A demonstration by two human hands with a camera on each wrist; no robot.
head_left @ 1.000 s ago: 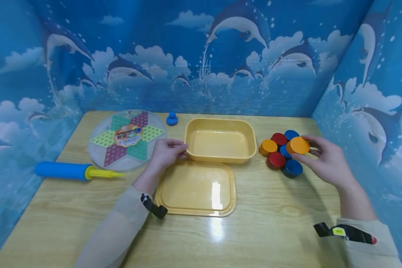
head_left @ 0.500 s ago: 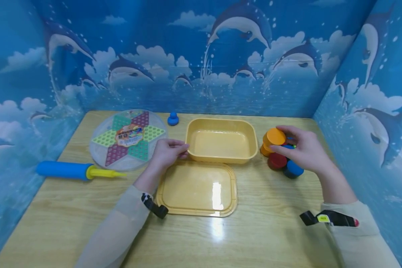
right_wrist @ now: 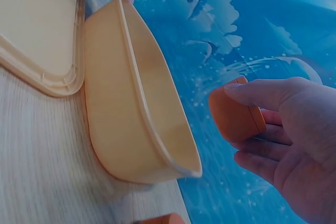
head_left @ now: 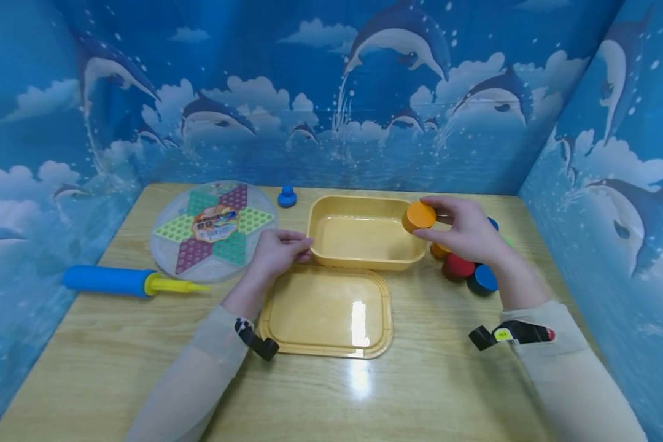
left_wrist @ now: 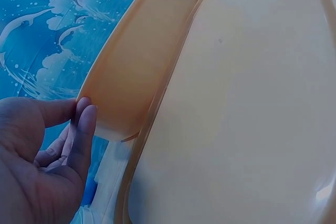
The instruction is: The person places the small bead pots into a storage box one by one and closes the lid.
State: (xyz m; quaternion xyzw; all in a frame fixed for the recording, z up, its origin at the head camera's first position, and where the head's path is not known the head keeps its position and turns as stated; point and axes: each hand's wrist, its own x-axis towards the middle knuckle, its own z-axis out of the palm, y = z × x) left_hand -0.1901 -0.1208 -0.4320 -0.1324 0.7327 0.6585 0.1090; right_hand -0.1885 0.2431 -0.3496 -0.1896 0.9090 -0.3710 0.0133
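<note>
A yellow rectangular plastic box (head_left: pixel 359 236) stands near the back of the table, its inside bare. My left hand (head_left: pixel 276 250) pinches the rim at its left end, thumb and fingertips meeting there in the left wrist view. Over the box's right end, my right hand (head_left: pixel 466 228) holds a short orange cylinder (head_left: pixel 418 217) between thumb and fingers. The right wrist view shows this cylinder (right_wrist: pixel 233 111) tilted and raised beside the box's rim. In front of the box lies its flat yellow lid (head_left: pixel 326 313).
Right of the box sit more cylinders, including a red one (head_left: pixel 457 267) and a blue one (head_left: pixel 483 280), partly hidden by my right hand. A round star-patterned game board (head_left: pixel 232 248), a blue-and-yellow hand pump (head_left: pixel 110 280) and a small blue knobbed object (head_left: pixel 287 197) lie to the left.
My right hand has carried the orange cylinder leftward from above the group of cylinders to over the box's right end. The left hand has stayed at the box's rim.
</note>
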